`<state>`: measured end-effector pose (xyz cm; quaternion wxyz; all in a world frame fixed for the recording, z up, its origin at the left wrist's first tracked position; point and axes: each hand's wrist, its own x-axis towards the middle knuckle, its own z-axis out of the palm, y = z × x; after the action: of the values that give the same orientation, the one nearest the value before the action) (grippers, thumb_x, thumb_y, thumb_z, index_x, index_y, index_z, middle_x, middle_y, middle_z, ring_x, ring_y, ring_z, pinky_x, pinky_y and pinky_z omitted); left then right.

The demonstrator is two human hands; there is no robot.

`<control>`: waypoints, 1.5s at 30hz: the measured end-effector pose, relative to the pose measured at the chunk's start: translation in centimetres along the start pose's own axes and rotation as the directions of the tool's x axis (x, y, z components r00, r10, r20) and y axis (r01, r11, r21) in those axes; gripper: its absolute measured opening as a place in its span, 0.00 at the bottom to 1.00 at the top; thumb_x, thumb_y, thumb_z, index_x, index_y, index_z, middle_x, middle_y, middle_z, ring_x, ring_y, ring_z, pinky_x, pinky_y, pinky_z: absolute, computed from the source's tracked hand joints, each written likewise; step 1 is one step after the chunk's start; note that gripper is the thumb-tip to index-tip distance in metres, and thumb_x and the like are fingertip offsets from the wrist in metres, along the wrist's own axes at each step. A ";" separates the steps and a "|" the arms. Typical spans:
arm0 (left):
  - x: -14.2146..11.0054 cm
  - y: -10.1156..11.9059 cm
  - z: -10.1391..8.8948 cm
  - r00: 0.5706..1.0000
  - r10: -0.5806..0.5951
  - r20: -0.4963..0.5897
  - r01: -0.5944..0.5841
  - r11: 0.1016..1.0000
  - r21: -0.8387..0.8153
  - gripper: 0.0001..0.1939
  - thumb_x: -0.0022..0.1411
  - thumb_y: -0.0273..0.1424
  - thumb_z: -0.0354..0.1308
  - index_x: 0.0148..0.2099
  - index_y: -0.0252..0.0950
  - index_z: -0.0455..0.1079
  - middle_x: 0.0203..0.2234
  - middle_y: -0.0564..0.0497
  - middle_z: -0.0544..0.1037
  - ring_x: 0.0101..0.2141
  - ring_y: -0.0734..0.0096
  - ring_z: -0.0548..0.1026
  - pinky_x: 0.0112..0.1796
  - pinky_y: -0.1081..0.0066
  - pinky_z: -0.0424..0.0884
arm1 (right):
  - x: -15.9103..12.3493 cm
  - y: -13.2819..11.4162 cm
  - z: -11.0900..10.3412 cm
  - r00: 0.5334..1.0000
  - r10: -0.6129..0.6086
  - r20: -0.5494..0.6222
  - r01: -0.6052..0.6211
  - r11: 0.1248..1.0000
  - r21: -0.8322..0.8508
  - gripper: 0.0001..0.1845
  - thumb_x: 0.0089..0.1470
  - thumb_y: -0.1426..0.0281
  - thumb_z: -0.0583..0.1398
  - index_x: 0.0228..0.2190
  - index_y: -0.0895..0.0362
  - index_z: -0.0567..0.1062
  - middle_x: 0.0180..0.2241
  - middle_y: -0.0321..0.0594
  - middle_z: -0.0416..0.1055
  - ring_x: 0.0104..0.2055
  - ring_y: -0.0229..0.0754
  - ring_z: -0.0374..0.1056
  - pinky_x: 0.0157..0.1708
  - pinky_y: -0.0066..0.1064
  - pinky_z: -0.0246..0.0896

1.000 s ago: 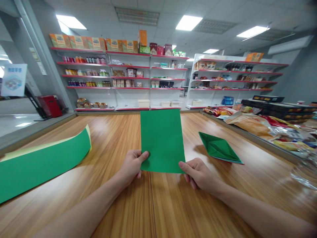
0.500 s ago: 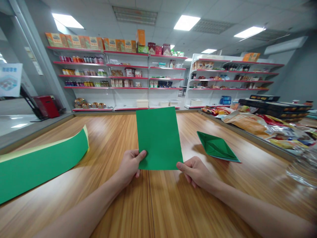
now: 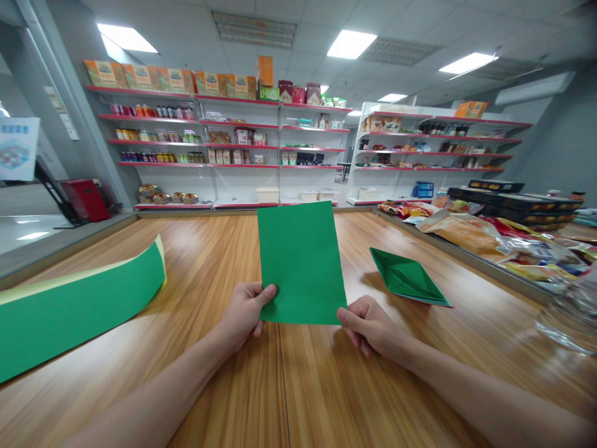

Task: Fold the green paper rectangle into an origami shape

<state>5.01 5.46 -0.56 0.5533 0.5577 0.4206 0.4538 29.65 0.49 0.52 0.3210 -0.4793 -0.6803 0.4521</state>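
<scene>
Your left hand (image 3: 245, 308) and right hand (image 3: 366, 323), lower centre of the frame, pinch the green sheet (image 3: 301, 264) near its bottom corners. It is held up mid-frame; uneven pulling could tear it, and hard thumb pressure could crease it. A wide leftward sweep might drag the curled green strip (image 3: 79, 314) at left. Straying right, your knuckles could knock the folded paper (image 3: 410, 277), right of centre. The packets (image 3: 471, 236) beyond seem too far off to snag.
</scene>
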 end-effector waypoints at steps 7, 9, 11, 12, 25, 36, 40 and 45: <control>0.0 0.0 0.1 1.000 -0.017 0.009 0.017 1.000 0.005 0.25 0.47 0.51 0.62 0.21 0.32 0.65 0.11 0.59 0.61 0.06 0.85 0.54 0.06 0.80 0.45 | 0.1 0.0 0.1 0.999 0.030 0.013 -0.030 0.999 -0.012 0.36 0.49 0.42 0.53 0.08 0.57 0.62 0.05 0.31 0.52 0.07 0.29 0.49 0.09 0.23 0.35; 0.0 0.1 0.2 1.000 -0.022 0.011 0.022 1.000 0.006 0.25 0.48 0.50 0.62 0.21 0.32 0.65 0.11 0.59 0.61 0.06 0.85 0.53 0.07 0.80 0.45 | 0.2 0.2 0.0 1.000 0.011 -0.006 -0.011 1.000 0.013 0.37 0.49 0.40 0.51 0.07 0.57 0.61 0.05 0.31 0.50 0.07 0.28 0.47 0.09 0.23 0.35; -0.1 0.1 0.2 0.999 -0.028 0.017 0.028 1.000 0.010 0.24 0.48 0.50 0.61 0.21 0.32 0.65 0.10 0.59 0.61 0.06 0.85 0.53 0.07 0.80 0.44 | 0.3 0.4 0.0 0.999 0.009 -0.054 -0.007 0.999 0.042 0.38 0.48 0.38 0.50 0.07 0.57 0.61 0.04 0.31 0.51 0.07 0.27 0.46 0.09 0.23 0.34; -0.1 0.2 0.2 0.999 -0.031 0.020 0.031 0.999 0.012 0.24 0.48 0.50 0.62 0.21 0.32 0.64 0.10 0.59 0.61 0.06 0.85 0.53 0.07 0.80 0.44 | 0.3 0.4 0.0 0.997 0.020 -0.077 -0.016 0.999 0.051 0.38 0.47 0.38 0.50 0.07 0.57 0.61 0.05 0.31 0.52 0.07 0.27 0.46 0.09 0.23 0.34; -0.2 0.3 0.3 0.997 -0.060 0.056 0.058 0.998 0.038 0.25 0.47 0.51 0.62 0.21 0.32 0.66 0.11 0.59 0.62 0.06 0.86 0.53 0.06 0.80 0.46 | 0.1 0.4 0.2 0.987 0.016 -0.159 -0.014 1.000 0.019 0.35 0.49 0.42 0.52 0.08 0.57 0.61 0.05 0.32 0.54 0.07 0.29 0.49 0.08 0.22 0.36; -0.2 0.3 0.2 0.994 -0.064 0.093 0.058 0.996 0.061 0.23 0.49 0.49 0.62 0.20 0.32 0.67 0.10 0.59 0.61 0.06 0.85 0.52 0.06 0.80 0.45 | 0.1 0.1 0.3 0.982 0.019 -0.189 -0.013 0.999 0.034 0.35 0.49 0.41 0.52 0.09 0.56 0.60 0.06 0.32 0.55 0.08 0.30 0.49 0.09 0.23 0.37; -0.3 0.3 0.2 0.992 -0.064 0.105 0.057 0.996 0.062 0.23 0.49 0.48 0.62 0.20 0.32 0.67 0.10 0.58 0.62 0.07 0.85 0.52 0.07 0.80 0.45 | 0.2 0.2 0.3 0.982 0.021 -0.186 -0.017 1.000 0.024 0.36 0.50 0.41 0.51 0.08 0.56 0.60 0.05 0.32 0.54 0.08 0.29 0.49 0.09 0.23 0.37; -0.2 0.3 0.1 0.990 -0.070 0.124 0.063 0.996 0.066 0.25 0.47 0.50 0.62 0.19 0.33 0.65 0.09 0.59 0.60 0.06 0.85 0.52 0.06 0.80 0.43 | 0.1 0.2 0.2 0.985 0.010 -0.174 -0.005 0.999 0.033 0.36 0.49 0.41 0.51 0.08 0.56 0.60 0.05 0.33 0.55 0.08 0.29 0.48 0.08 0.23 0.37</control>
<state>5.09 5.25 -0.30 0.5760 0.5880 0.4170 0.3855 29.48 0.52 0.26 0.3852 -0.5143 -0.6405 0.4205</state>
